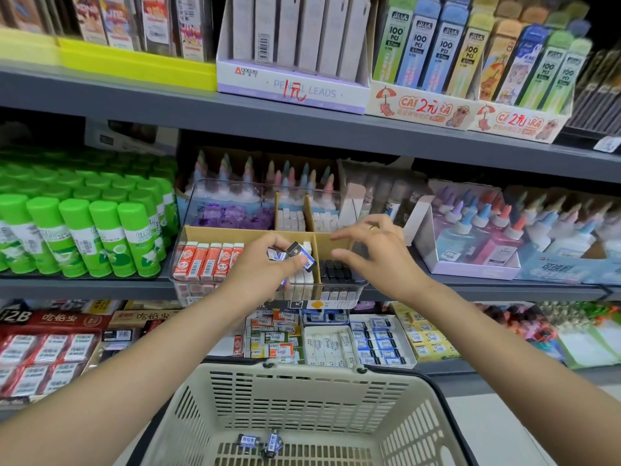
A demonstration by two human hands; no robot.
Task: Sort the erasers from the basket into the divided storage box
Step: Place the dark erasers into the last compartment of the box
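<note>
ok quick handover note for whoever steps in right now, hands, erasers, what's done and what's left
Left hand grips a few blue-sleeved erasers over the middle front compartment of the divided box on the shelf.
Right hand is open, holding nothing, over the black erasers in the right front compartment.
Done: red erasers fill the left front compartment.
Left: at least two erasers lie in the basket.

Stationery shop aisle — grey metal shelves packed with retail display cartons: pencil leads box with handwritten price, green glue sticks in rows, coloured glue bottles, barcoded eraser packs — plastic shopping basket below.
</note>
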